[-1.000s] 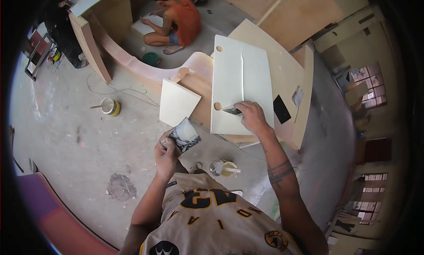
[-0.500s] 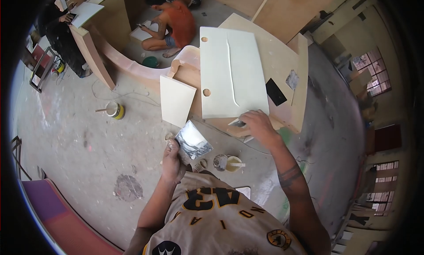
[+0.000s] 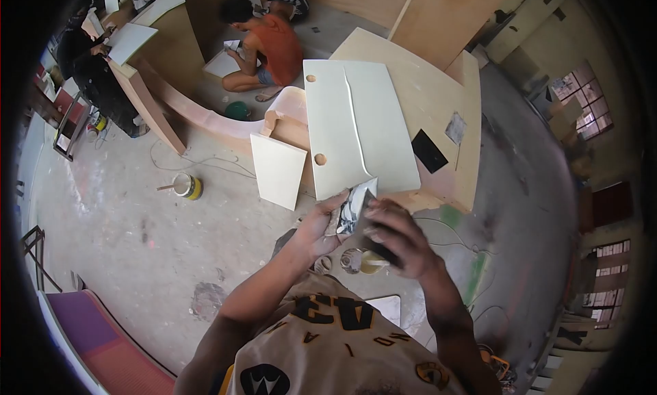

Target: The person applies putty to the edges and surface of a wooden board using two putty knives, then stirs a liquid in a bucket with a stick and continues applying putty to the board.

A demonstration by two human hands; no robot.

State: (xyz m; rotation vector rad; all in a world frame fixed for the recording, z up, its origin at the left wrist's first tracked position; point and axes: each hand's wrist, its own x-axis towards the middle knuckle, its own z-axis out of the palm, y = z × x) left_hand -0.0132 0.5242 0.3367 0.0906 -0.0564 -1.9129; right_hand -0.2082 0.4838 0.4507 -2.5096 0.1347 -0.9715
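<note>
My left hand point(image 3: 320, 225) is closed on the edge of a shiny flat metal plate point(image 3: 354, 207) smeared with white paste. Close beside it, my right hand point(image 3: 404, 239), partly blurred, grips a dark flat scraper point(image 3: 382, 248) against or very near the plate; contact is hard to make out. Just beyond both hands lies a white panel point(image 3: 383, 121) with two round holes along its left side. A raised, wavy line of white paste point(image 3: 354, 121) runs lengthwise down the panel.
The panel rests on a curved wooden counter point(image 3: 448, 73) with a black rectangle point(image 3: 429, 150). A smaller white board point(image 3: 277, 172) leans at its left. Paint cans point(image 3: 193, 187) and containers point(image 3: 373, 261) stand on the floor. A seated person point(image 3: 277, 53) works beyond.
My right hand has drawn the scraper back from the panel's near edge to the plate. My left hand has raised the plate rightward to meet it.
</note>
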